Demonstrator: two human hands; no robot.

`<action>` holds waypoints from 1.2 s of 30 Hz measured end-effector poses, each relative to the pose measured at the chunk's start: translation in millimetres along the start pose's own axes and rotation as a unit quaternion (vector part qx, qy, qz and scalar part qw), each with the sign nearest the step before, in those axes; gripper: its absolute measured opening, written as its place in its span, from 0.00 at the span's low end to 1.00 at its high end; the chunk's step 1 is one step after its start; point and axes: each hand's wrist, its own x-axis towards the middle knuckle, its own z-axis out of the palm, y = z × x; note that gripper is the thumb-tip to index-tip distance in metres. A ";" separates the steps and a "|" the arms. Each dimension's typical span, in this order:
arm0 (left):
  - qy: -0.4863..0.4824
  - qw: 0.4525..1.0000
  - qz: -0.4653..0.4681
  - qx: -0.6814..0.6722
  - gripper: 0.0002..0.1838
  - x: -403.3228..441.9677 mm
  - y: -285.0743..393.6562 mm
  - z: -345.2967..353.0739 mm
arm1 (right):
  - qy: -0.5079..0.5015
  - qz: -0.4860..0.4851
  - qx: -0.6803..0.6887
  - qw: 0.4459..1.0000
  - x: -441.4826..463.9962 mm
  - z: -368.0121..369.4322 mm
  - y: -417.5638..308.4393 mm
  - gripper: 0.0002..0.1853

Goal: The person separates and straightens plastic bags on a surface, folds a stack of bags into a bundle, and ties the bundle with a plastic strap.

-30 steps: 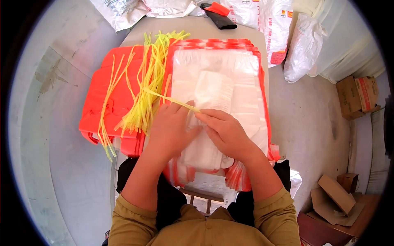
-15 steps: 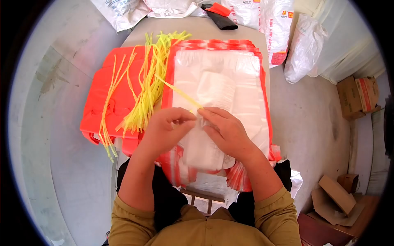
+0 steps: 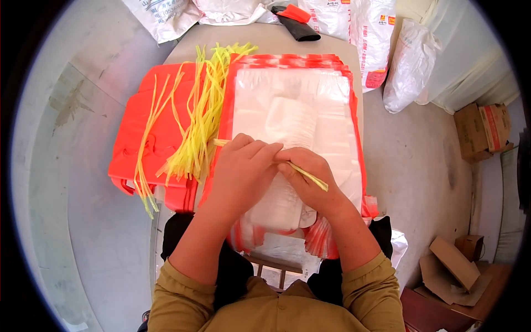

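A thin yellow plastic strip (image 3: 310,174) runs between my two hands, above a folded bundle of clear plastic bags (image 3: 289,119). My left hand (image 3: 246,169) is closed on the strip, whose far end sticks out past its knuckles on the left. With thumb and fingers pinched, my right hand (image 3: 310,171) grips the same strip, and a tail lies across its back. Fingertips of both hands meet, hiding the middle of the strip. The bundle lies on a wide stack of clear bags with red edges (image 3: 337,110).
Left of the stack lies a pile of yellow strips (image 3: 207,110), partly over red plastic bags (image 3: 149,94). White sacks (image 3: 373,44) and a black roll (image 3: 298,27) sit at the table's (image 3: 221,34) far side. Cardboard boxes (image 3: 453,271) stand on the floor at right.
My left hand has moved right and forward to meet my right hand. The strip, which stretched up left from my right fingertips, now passes through both hands with its tail pointing down right.
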 end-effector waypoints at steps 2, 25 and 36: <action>0.018 0.999 0.020 0.036 0.09 -0.3 -4.3 4.0 | -0.007 0.086 0.023 0.996 1.2 -4.4 -16.6 0.08; -0.041 0.988 -0.117 -0.090 0.06 -0.2 3.2 2.0 | 0.012 -0.016 -0.140 0.990 1.4 -20.4 -4.3 0.05; -0.120 0.935 -0.289 -0.167 0.07 4.4 -11.7 -8.1 | 0.113 -0.063 -0.259 0.957 2.0 -21.8 0.6 0.05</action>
